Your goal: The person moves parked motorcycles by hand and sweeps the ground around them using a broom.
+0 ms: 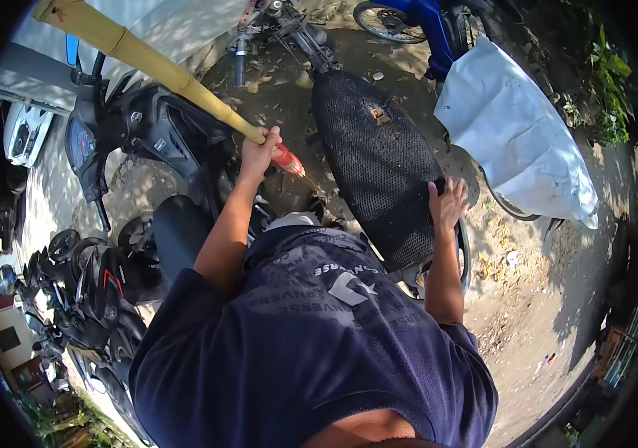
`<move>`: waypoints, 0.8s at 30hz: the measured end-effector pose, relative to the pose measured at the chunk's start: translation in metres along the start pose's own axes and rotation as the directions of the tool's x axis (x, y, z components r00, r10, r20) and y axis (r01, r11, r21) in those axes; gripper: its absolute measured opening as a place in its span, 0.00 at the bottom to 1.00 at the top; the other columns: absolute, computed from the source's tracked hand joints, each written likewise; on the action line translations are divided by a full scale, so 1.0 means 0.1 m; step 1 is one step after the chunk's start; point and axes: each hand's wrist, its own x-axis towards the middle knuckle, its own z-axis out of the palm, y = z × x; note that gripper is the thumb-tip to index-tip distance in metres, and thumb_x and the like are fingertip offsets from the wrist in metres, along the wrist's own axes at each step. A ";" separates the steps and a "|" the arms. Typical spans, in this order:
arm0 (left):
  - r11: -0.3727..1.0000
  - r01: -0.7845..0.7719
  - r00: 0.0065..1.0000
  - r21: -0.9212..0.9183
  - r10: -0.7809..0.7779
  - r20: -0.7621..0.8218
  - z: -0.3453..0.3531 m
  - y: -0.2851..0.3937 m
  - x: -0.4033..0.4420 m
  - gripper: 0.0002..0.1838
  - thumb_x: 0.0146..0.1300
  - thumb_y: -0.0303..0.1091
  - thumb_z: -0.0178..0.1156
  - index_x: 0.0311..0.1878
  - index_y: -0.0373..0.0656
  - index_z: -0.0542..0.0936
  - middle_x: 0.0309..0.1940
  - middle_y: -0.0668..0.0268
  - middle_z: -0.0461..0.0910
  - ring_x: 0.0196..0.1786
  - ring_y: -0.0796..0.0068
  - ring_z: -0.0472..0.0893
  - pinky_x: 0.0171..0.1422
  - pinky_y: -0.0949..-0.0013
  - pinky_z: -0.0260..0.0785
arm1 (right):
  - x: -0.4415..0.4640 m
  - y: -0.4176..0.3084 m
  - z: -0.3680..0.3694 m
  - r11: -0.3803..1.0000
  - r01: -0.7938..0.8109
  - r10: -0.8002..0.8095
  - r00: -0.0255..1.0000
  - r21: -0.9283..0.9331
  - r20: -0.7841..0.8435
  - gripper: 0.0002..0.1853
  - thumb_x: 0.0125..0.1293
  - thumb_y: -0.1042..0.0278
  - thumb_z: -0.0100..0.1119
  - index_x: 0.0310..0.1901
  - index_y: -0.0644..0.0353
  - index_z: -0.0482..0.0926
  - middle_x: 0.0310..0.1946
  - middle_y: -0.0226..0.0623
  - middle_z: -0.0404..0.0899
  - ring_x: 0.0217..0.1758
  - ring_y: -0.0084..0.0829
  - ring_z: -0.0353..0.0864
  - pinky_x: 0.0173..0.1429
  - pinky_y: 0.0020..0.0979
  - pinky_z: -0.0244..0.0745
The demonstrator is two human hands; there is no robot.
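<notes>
My left hand (259,155) is closed around the lower part of a long bamboo pole (162,67), by a red binding (287,160) with thin bristles at its tip. The pole slants up to the top left. My right hand (449,203) has its fingers spread at the right edge of a black mesh-covered motorcycle seat (379,164); whether the palm touches it is hard to tell. A brownish spot, perhaps leaf litter, shows on the seat's upper part.
A black scooter (170,134) stands close on the left, with more motorcycles (102,284) behind it. Handlebar parts (282,30) lie beyond the seat. A silver cover (513,134) drapes a vehicle at right. A blue motorcycle (431,30) stands at the top.
</notes>
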 end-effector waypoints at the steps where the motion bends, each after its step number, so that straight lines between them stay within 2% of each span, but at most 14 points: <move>1: 1.000 0.010 1.000 0.009 -0.010 -0.007 0.07 0.00 0.00 0.15 0.67 0.41 0.64 0.34 0.40 0.73 0.34 0.61 0.79 0.35 0.76 0.81 0.38 0.71 0.80 | 0.13 0.11 -0.05 0.991 -0.123 0.124 0.992 0.055 -0.012 0.29 0.62 0.43 0.61 0.58 0.56 0.79 0.67 0.52 0.67 0.74 0.50 0.60 0.67 0.64 0.59; 2: 1.000 0.014 1.000 0.017 -0.014 -0.012 0.15 0.00 0.02 0.15 0.67 0.41 0.64 0.34 0.40 0.74 0.34 0.62 0.79 0.35 0.77 0.81 0.38 0.72 0.79 | 0.27 0.24 -0.02 0.961 -0.169 0.195 0.976 0.219 -0.100 0.28 0.63 0.45 0.61 0.57 0.59 0.79 0.64 0.52 0.70 0.70 0.50 0.65 0.67 0.58 0.62; 4: 0.999 -0.035 0.999 0.016 0.036 -0.032 0.30 -0.15 0.05 0.15 0.67 0.41 0.64 0.35 0.38 0.75 0.35 0.63 0.80 0.36 0.79 0.80 0.38 0.74 0.77 | 0.46 0.18 -0.38 0.917 -0.013 0.087 0.982 0.399 -0.169 0.24 0.66 0.52 0.61 0.57 0.61 0.78 0.61 0.51 0.73 0.64 0.46 0.73 0.64 0.48 0.70; 6: 1.000 0.007 0.997 0.024 -0.006 -0.070 0.44 -0.25 0.07 0.16 0.67 0.41 0.64 0.34 0.37 0.76 0.34 0.63 0.80 0.34 0.79 0.79 0.37 0.75 0.77 | 0.33 -0.41 -1.27 0.613 0.097 0.107 0.973 0.784 -0.204 0.20 0.68 0.60 0.61 0.56 0.65 0.78 0.54 0.48 0.78 0.54 0.41 0.81 0.60 0.38 0.75; 8: 0.996 -0.032 0.998 0.089 0.037 -0.055 0.49 -0.41 0.15 0.16 0.67 0.41 0.65 0.31 0.38 0.76 0.27 0.68 0.75 0.28 0.82 0.76 0.30 0.74 0.73 | 0.18 -0.75 -2.22 0.557 0.434 -0.054 0.870 0.708 -0.490 0.18 0.70 0.64 0.60 0.56 0.67 0.77 0.48 0.44 0.81 0.45 0.33 0.83 0.53 0.32 0.77; 9: 0.998 -0.044 0.996 0.054 0.048 -0.079 0.53 -0.41 0.15 0.16 0.67 0.41 0.64 0.31 0.39 0.75 0.25 0.70 0.73 0.26 0.82 0.76 0.29 0.74 0.72 | 0.14 -0.81 -2.58 0.549 0.605 -0.091 0.729 0.577 -0.679 0.20 0.70 0.62 0.60 0.56 0.70 0.76 0.42 0.42 0.82 0.40 0.31 0.82 0.49 0.31 0.77; 10: 0.998 -0.053 0.993 0.020 0.054 -0.100 0.58 -0.41 0.12 0.15 0.68 0.40 0.64 0.30 0.40 0.75 0.23 0.71 0.71 0.24 0.82 0.75 0.27 0.74 0.71 | 0.04 -0.87 -2.97 0.459 0.751 -0.083 0.567 0.474 -0.819 0.25 0.71 0.55 0.59 0.58 0.70 0.75 0.40 0.43 0.82 0.37 0.31 0.81 0.45 0.32 0.77; 11: 0.999 -0.050 0.992 -0.006 0.049 -0.112 0.60 -0.44 0.11 0.15 0.68 0.40 0.63 0.30 0.40 0.74 0.22 0.71 0.70 0.22 0.81 0.74 0.27 0.74 0.70 | -0.03 -0.82 -3.35 0.405 0.845 -0.104 0.423 0.350 -0.900 0.29 0.70 0.49 0.56 0.61 0.67 0.70 0.42 0.44 0.80 0.36 0.34 0.81 0.44 0.34 0.76; 14: 0.997 -0.034 0.989 -0.070 0.023 -0.148 0.54 -0.62 0.12 0.15 0.69 0.37 0.62 0.29 0.42 0.72 0.22 0.70 0.70 0.18 0.79 0.73 0.25 0.73 0.70 | -0.31 -0.43 -4.33 0.204 0.979 -0.336 0.070 0.000 -0.939 0.43 0.67 0.33 0.49 0.72 0.58 0.54 0.48 0.48 0.76 0.34 0.41 0.79 0.39 0.38 0.75; 15: 0.997 -0.014 0.990 -0.073 0.004 -0.144 0.52 -0.62 0.09 0.15 0.69 0.38 0.62 0.29 0.41 0.72 0.22 0.70 0.70 0.19 0.79 0.74 0.24 0.73 0.71 | -0.37 -0.39 -4.58 0.153 0.980 -0.430 -0.047 -0.124 -0.901 0.44 0.66 0.32 0.49 0.72 0.58 0.54 0.48 0.48 0.76 0.34 0.41 0.79 0.39 0.38 0.75; 16: 0.997 0.007 0.989 -0.080 -0.019 -0.146 0.51 -0.65 0.09 0.15 0.69 0.38 0.62 0.29 0.40 0.72 0.22 0.70 0.71 0.19 0.78 0.74 0.24 0.73 0.72 | -0.42 -0.39 -4.70 0.128 0.968 -0.520 -0.119 -0.215 -0.846 0.44 0.66 0.32 0.50 0.72 0.58 0.55 0.48 0.48 0.76 0.35 0.41 0.79 0.40 0.38 0.75; 17: 0.997 0.007 0.988 -0.072 -0.018 -0.155 0.48 -0.73 0.10 0.15 0.69 0.38 0.62 0.30 0.39 0.72 0.22 0.69 0.71 0.19 0.77 0.75 0.24 0.73 0.72 | -0.45 -0.44 -4.81 0.096 0.951 -0.605 -0.178 -0.293 -0.776 0.44 0.66 0.32 0.50 0.72 0.58 0.55 0.48 0.48 0.76 0.35 0.41 0.79 0.40 0.39 0.75; 20: 0.998 0.038 0.988 -0.056 -0.046 -0.149 0.41 -0.81 0.07 0.14 0.68 0.36 0.63 0.31 0.38 0.73 0.23 0.67 0.73 0.19 0.75 0.77 0.23 0.73 0.74 | -0.44 -0.54 -4.92 0.026 0.915 -0.749 -0.249 -0.403 -0.614 0.45 0.65 0.31 0.50 0.71 0.59 0.55 0.48 0.48 0.76 0.36 0.41 0.79 0.41 0.39 0.75; 24: 0.996 0.077 0.984 -0.046 -0.084 -0.159 0.45 -0.73 -0.05 0.13 0.67 0.35 0.64 0.31 0.39 0.72 0.23 0.68 0.73 0.17 0.76 0.74 0.21 0.73 0.72 | -0.37 -0.56 -4.94 0.027 0.914 -0.829 -0.206 -0.405 -0.520 0.45 0.65 0.31 0.50 0.71 0.59 0.55 0.48 0.48 0.76 0.37 0.41 0.79 0.42 0.39 0.74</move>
